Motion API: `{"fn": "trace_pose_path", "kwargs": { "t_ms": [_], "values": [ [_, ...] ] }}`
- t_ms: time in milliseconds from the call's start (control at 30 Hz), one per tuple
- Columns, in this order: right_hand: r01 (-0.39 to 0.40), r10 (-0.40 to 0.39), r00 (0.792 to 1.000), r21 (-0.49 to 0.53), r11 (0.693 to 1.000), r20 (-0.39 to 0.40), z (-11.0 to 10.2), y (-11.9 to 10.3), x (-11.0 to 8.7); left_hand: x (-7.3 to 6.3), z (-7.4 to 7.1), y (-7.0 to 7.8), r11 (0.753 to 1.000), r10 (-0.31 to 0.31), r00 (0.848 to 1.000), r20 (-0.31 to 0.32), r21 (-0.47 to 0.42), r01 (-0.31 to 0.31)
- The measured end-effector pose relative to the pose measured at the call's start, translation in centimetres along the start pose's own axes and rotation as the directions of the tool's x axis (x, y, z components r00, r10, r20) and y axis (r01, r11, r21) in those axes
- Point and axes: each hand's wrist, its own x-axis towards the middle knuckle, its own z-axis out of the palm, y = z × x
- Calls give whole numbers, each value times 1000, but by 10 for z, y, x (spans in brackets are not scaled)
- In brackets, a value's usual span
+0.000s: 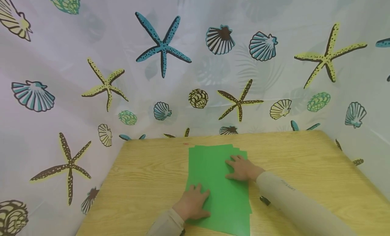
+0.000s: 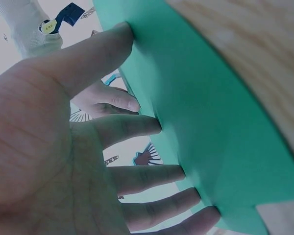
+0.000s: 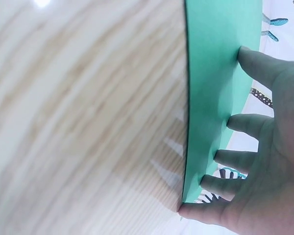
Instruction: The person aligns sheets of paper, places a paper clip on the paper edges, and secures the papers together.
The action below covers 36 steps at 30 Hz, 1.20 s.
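Note:
Several green sheets of paper (image 1: 223, 202) lie stacked and slightly fanned on the wooden table, their corners uneven at the far edge. My left hand (image 1: 192, 203) rests on the near left side of the sheets, fingers spread; the left wrist view shows its fingertips (image 2: 181, 172) pressing on the green surface (image 2: 206, 122). Farther off, my right hand (image 1: 242, 169) touches the upper right part of the sheets with spread fingers. In the right wrist view its fingertips (image 3: 242, 54) meet the green paper (image 3: 210, 88), the little finger right at the edge.
The wood-grain table (image 1: 146, 182) extends on both sides of the sheets. A small red mark (image 1: 186, 144) shows near its far edge. Behind and beside it hangs a white curtain (image 1: 189, 13) printed with starfish and shells. A dark wrist strap piece (image 1: 265, 200) is under the right sleeve.

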Motion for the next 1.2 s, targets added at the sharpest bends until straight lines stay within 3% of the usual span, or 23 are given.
{"fn": "trace_pose_path", "kwargs": {
  "t_ms": [1200],
  "values": [
    [10, -10, 1000, 11, 1000, -9, 0, 2, -2, 3, -5, 3, 1000, -5, 1000, 29, 0, 5]
  ]
}}
